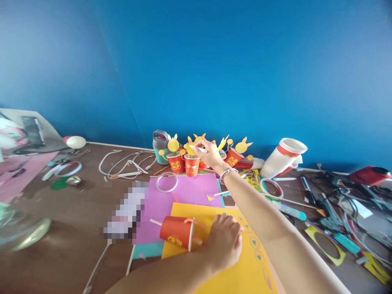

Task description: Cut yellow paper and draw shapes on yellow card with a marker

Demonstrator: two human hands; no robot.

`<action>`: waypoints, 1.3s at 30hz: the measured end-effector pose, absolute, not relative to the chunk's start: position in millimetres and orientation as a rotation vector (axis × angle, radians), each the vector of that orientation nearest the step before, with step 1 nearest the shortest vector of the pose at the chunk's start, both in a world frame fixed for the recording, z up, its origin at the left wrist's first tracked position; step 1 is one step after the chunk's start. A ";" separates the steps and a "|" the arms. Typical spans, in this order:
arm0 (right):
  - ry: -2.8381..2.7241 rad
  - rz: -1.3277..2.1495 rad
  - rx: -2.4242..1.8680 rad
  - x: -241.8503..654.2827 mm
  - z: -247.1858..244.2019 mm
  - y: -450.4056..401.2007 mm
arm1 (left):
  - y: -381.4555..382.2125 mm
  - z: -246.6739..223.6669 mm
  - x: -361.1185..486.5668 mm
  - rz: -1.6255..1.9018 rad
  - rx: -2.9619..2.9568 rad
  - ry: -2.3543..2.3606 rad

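My right hand [208, 150] reaches to the row of paper cups at the back, its fingers pinched on a thin white stick that points left. Just left and below it stands a red cup [192, 166] with a yellow paper figure [173, 145] on the cup beside it. My left hand [225, 241] rests on the yellow paper [208, 214], its fingers curled; whatever they may hold is hidden. Beside that hand a red paper cup [174, 232] lies on its side, a white stick coming out of its base and orange strips at its rim.
Purple paper [196, 190] bears a white ring [167, 182]. A teal bottle [160, 145] stands behind. Stacked white cups [280, 159] lean at the right, near tangled cables and a blue glue tube [289, 211]. White cables [128, 167] lie at the left.
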State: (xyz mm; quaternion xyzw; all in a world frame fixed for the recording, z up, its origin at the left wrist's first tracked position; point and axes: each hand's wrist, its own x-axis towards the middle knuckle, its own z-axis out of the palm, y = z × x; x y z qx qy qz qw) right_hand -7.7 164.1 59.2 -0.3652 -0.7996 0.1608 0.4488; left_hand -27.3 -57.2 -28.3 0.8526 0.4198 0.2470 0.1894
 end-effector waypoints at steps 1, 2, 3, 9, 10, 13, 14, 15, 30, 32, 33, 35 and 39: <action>-1.978 0.390 -0.898 -8.6 59.7 164.4 | -57.1 -28.3 -27.3 0.693 2.396 1.182; -1.972 0.379 -0.897 -9.4 60.8 164.3 | -57.1 -28.3 -27.3 0.691 2.397 1.184; -1.960 0.370 -0.897 -9.9 62.4 163.7 | -57.1 -28.3 -27.3 0.688 2.399 1.185; -1.828 0.343 -0.861 -4.2 78.5 151.2 | -57.1 -29.6 -27.1 0.704 2.396 1.171; -1.807 0.348 -0.849 -1.5 80.7 148.4 | -57.0 -29.7 -27.1 0.704 2.395 1.170; -1.728 0.364 -0.839 9.2 85.0 137.9 | -56.6 -29.5 -27.0 0.685 2.389 1.177; -1.695 0.361 -0.837 13.8 85.6 133.3 | -56.3 -29.3 -27.0 0.678 2.384 1.180; -1.667 0.361 -0.831 19.0 85.9 128.0 | -56.1 -29.1 -27.1 0.674 2.378 1.180; -1.470 0.698 -1.023 81.6 49.6 75.9 | -57.3 -27.8 -25.4 0.644 2.438 1.199; -1.515 0.672 -1.004 68.1 55.8 86.8 | -57.5 -25.8 -26.0 0.619 2.442 1.204; -1.539 0.661 -0.990 60.1 59.1 92.9 | -57.5 -24.9 -26.3 0.604 2.442 1.203; -1.556 0.645 -0.959 43.6 63.8 105.3 | -57.4 -23.8 -26.8 0.582 2.435 1.210; -1.622 0.559 -0.957 20.6 62.4 126.8 | -57.3 -22.5 -27.3 0.570 2.439 1.211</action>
